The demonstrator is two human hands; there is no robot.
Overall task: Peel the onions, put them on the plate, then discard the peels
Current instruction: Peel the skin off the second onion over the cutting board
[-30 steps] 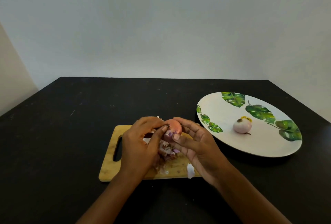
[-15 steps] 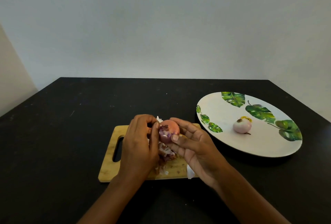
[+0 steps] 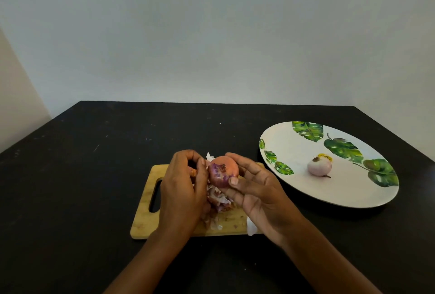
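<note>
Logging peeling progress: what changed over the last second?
The left hand drew leftward off the orange-skinned onion, pinching a scrap of orange skin; a purple peeled patch now faces the camera. The right hand still holds it. The peeled pale onion, leaf-patterned white plate and wooden cutting board stayed put.

Black table (image 3: 94, 176) under the fingers (image 3: 249, 167), dull and a bit scratched. Plain pale grey wall (image 3: 211, 34) far behind the fingers. Cream wall (image 3: 14, 105) off to their left. Soft, dim light.
</note>
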